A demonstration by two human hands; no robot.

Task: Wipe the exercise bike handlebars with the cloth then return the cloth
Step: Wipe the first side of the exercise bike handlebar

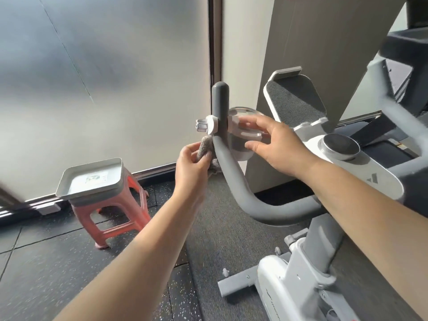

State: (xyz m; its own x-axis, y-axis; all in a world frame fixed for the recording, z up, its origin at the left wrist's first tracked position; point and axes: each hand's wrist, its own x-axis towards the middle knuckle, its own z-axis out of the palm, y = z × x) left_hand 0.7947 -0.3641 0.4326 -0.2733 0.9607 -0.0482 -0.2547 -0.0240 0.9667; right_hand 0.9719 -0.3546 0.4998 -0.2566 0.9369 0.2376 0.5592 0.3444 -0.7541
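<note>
- Head view: left hand point(192, 158), arm stretched forward, pinches a bunched grey fuzzy cloth point(205, 148) between thumb and fingertips, its grip closed on the fabric; the cloth touches the left side of the curved grey foam handlebar point(229, 167).
- Right hand point(275, 144) reaches in from the right, fingers spread and nearly straight, grip open, over a clear plastic cup holder point(243, 135) clamped to the handlebar.
- A grey tray point(67, 184) sits on a pink plastic stool point(111, 218) on dark speckled rubber floor point(58, 262), near a frosted glass wall point(104, 77).
</note>
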